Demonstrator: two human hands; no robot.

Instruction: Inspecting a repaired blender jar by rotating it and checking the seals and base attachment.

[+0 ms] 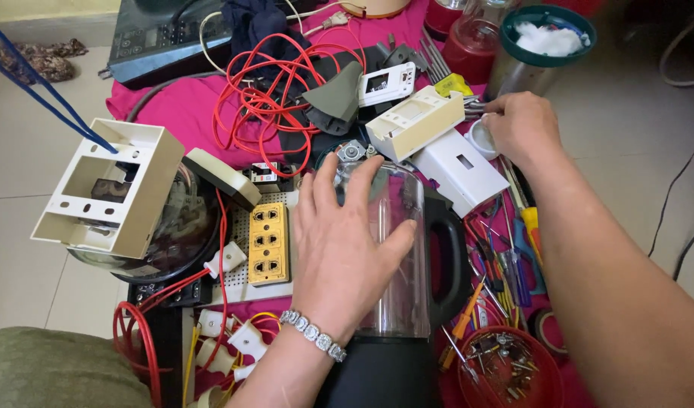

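1. A person's left hand (343, 242) lies flat on a clear blender jar (396, 249), fingers spread across its side, palm pressing the glass; a silver bracelet (313, 334) circles the wrist.
2. The jar lies tilted on a pink cloth (188, 106) spread over a tiled floor (14, 174), its black handle (452, 257) to the right and its black base (384, 370) toward the camera. The jar looks empty.
3. The right hand (522, 125) reaches further out, its grip closed over a small white cup (480, 140); what the fingertips pinch cannot be told.
4. A steel canister (532, 53) with a green rim stands behind that hand, holding white wadding.
5. A red bowl (505, 370) at the bottom right holds screws and small metal parts.
6. Screwdrivers (505, 257) with coloured handles lie scattered between the jar and the right forearm.
7. A yellow socket strip (269, 243) sits just left of the left hand, on a white perforated board.
8. A cream switch box (105, 189), open-faced and hollow, rests on a round glass lid at the left.
9. Red wire (264, 98) coils loosely behind the jar, near white plastic housings (418, 121).
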